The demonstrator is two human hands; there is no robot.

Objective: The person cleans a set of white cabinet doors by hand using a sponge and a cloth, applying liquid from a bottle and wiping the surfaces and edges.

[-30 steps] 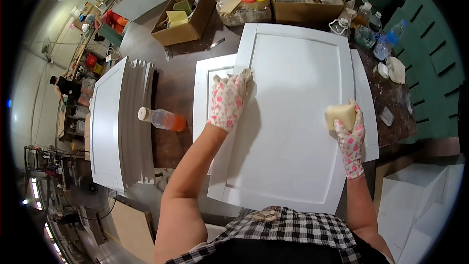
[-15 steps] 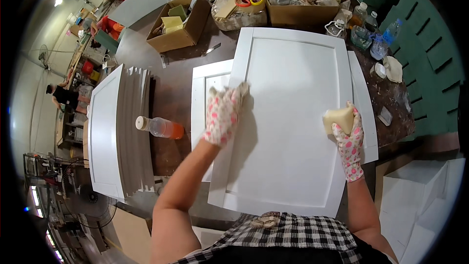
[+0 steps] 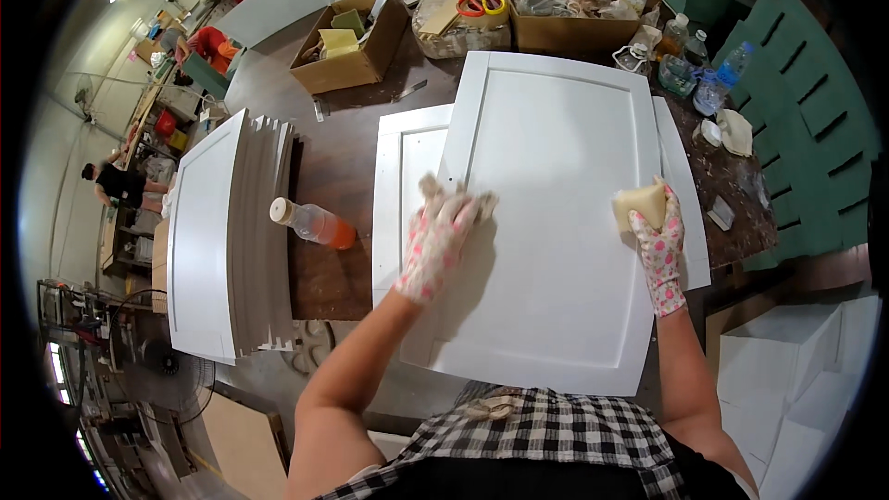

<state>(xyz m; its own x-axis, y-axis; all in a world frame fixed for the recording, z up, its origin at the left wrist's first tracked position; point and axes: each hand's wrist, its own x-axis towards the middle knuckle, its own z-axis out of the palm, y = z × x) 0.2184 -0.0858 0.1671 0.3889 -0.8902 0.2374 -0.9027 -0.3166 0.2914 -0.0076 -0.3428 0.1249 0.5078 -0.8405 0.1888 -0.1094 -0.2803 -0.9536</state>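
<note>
White-painted, the flat rectangular wooden cabinet door [image 3: 556, 213] lay on the dark workbench [image 3: 347, 143], left hand [image 3: 435, 241] pressed open-palmed on it, right hand [image 3: 659, 239] clamped on a yellow sponge block [image 3: 639, 206].

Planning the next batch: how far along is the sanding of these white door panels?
Done: unclear. A stack of white panels stands aside. In hand: left hand steadies the top panel; right hand presses a yellow sponge block at its edge. Left: panels underneath.
</note>
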